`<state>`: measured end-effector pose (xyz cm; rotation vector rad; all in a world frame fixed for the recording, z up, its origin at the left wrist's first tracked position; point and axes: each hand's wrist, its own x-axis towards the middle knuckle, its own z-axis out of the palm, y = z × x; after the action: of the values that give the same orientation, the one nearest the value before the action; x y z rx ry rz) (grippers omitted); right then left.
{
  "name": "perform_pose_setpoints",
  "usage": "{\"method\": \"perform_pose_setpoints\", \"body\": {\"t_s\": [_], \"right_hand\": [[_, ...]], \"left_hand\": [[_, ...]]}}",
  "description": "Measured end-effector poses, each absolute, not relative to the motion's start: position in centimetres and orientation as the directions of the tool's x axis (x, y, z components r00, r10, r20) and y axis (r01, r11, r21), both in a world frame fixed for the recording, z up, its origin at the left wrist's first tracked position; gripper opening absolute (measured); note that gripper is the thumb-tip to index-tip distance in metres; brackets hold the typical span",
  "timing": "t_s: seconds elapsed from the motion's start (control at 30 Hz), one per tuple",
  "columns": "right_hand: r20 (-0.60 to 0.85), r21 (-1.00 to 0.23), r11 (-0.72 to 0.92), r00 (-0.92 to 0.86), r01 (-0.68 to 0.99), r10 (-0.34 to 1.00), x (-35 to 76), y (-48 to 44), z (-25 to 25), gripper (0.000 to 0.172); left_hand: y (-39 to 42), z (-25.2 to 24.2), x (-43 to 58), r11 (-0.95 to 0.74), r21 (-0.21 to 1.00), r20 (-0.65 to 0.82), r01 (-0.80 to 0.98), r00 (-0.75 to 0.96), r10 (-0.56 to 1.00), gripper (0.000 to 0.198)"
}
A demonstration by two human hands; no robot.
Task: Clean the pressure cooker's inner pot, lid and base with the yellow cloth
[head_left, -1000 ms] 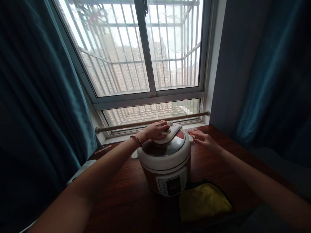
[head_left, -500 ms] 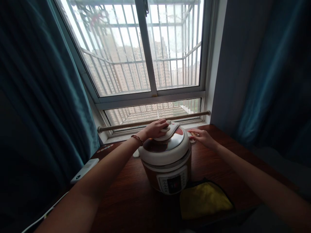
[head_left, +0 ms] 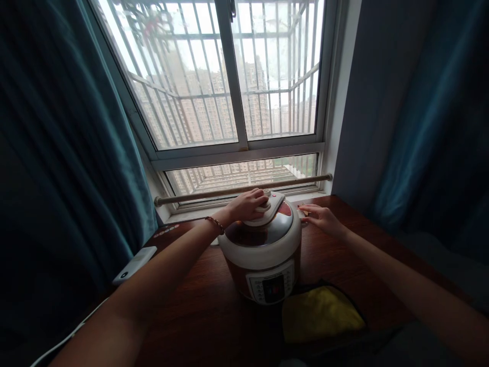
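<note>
An electric pressure cooker (head_left: pixel 244 278) with a brown body, white trim and a lit control panel stands upright on the wooden table. Its round lid (head_left: pixel 280 229), white-rimmed with a shiny dark top, sits down on the body. Across the lid handle (head_left: pixel 263 216) lies my left hand (head_left: pixel 247 205), fingers curled over it; a beaded bracelet is round the wrist. My right hand (head_left: pixel 321 218) is at the cooker's right side, with thumb and fingers closed around the small white side handle (head_left: pixel 301 214), which they partly hide.
A yellow cloth (head_left: pixel 323 315) with a dark edge lies in front of the cooker on the brown table (head_left: pixel 324 260). At the left is a white device (head_left: pixel 134 265) near a white cord (head_left: pixel 64 340). Behind stand a rail (head_left: pixel 198 195), a barred window and blue curtains (head_left: pixel 91 127).
The lid has come down onto the cooker body, and the gap seen at its front rim has closed. Both hands keep their places on the handles.
</note>
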<state>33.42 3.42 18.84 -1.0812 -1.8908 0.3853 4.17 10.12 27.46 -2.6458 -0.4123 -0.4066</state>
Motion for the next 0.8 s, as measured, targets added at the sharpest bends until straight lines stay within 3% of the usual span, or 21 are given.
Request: {"method": "perform_pose_setpoints", "body": {"t_s": [0.4, 0.63, 0.8], "right_hand": [[0.489, -0.634, 0.483, -0.172, 0.604, 0.855, 33.5, 3.9, 18.9, 0.041], [0.483, -0.79, 0.331, 0.19, 0.517, 0.855, 33.1, 6.5, 18.0, 0.036], [0.408, -0.882, 0.301, 0.267, 0.364, 0.873, 34.0, 8.8, 16.0, 0.036]], "left_hand": [[9.4, 27.0, 4.5, -0.846, -0.286, 0.408, 0.449, 0.856, 0.316, 0.03], [9.1, 26.4, 5.2, -0.77, -0.276, 0.439, 0.576, 0.788, 0.432, 0.03], [9.3, 25.9, 5.3, -0.747, -0.269, 0.449, 0.609, 0.765, 0.462, 0.032]]}}
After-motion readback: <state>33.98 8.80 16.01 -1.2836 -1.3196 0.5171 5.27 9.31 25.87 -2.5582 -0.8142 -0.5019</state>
